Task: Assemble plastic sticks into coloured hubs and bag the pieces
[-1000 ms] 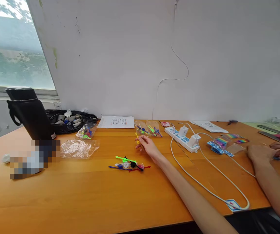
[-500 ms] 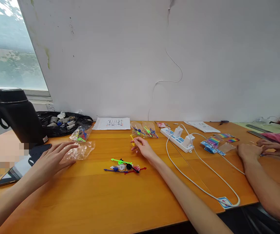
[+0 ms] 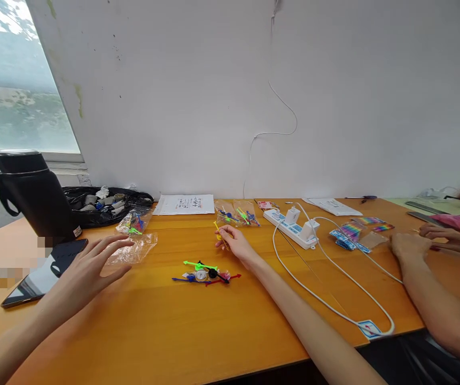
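Observation:
My right hand (image 3: pixel 234 241) pinches a yellow arrow spinner (image 3: pixel 217 229) above the middle of the table. Below it lies a small pile of arrow spinners: a green one (image 3: pixel 200 265), a black one (image 3: pixel 212 273), a blue one (image 3: pixel 184 279), a white one (image 3: pixel 201 275) and a red one (image 3: pixel 235 277). My left hand (image 3: pixel 97 264) is held over the table with its fingers apart and nothing in them. Just beyond its fingertips lies a clear plastic bag (image 3: pixel 143 248), with a bag of coloured spinners (image 3: pixel 135 222) behind it.
At left stand a black bottle (image 3: pixel 37 198) and a phone (image 3: pixel 25 291). Further back are a black bag (image 3: pixel 93 219), a white packet (image 3: pixel 184 204) and bagged spinners (image 3: pixel 238 214). A power strip (image 3: pixel 281 227) trails cables. A co-worker's hands (image 3: pixel 410 248) are at right.
My left hand has lifted a little off the table beside the clear bag, fingers still spread. My right hand keeps hold of the yellow arrow spinner in about the same place.

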A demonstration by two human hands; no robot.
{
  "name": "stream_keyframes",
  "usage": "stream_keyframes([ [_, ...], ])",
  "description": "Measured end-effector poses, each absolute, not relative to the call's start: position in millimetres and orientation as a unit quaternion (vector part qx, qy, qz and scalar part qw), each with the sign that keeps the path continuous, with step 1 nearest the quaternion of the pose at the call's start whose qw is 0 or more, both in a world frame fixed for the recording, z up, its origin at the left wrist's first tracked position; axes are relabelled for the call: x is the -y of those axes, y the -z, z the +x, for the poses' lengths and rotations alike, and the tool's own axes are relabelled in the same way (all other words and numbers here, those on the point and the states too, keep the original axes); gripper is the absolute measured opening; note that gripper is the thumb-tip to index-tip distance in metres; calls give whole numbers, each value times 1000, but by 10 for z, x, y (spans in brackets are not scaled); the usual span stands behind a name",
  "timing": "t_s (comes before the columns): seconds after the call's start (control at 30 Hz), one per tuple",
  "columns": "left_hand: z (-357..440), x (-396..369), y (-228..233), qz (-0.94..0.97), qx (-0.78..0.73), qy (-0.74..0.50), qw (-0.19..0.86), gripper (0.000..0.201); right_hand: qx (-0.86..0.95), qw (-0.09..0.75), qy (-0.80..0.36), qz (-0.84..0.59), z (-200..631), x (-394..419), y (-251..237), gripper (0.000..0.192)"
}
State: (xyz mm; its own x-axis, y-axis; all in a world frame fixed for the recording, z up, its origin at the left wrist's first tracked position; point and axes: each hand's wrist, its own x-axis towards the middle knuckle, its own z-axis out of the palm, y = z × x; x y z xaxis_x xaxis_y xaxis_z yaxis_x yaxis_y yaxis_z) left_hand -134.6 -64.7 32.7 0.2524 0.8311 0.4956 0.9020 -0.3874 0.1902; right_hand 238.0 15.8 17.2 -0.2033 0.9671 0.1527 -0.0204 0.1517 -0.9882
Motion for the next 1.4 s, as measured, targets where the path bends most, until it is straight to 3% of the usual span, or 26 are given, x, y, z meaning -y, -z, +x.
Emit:
stream_keyframes([
  [0.17, -667, 553, -625, -793, 497, 351, -33, 33, 534, 504, -568, -372, 2364, -105, -213, 39],
  [0.33, -17, 176, -554, -773, 409, 382, -301, 41, 498, 504, -631, -316, 2375, -27, -318, 33],
  [0.43, 216, 60, -358, -762, 350, 372, -397, 43, 495, 491, -658, -286, 2350, 41, -363, 31],
  [0.73, 263, 213, -105, -781, 294, 332, -440, 30, 509, 441, -686, -275, 2189, 122, -277, 29],
  [1.1, 295, 344, -176, -757, 292, 308, -498, 39, 498, 458, -688, -263, 2209, 109, -302, 31],
  [1.4, 260, 264, -225, -690, 320, 387, -522, 45, 501, 435, -686, -297, 2209, 120, -322, 33],
])
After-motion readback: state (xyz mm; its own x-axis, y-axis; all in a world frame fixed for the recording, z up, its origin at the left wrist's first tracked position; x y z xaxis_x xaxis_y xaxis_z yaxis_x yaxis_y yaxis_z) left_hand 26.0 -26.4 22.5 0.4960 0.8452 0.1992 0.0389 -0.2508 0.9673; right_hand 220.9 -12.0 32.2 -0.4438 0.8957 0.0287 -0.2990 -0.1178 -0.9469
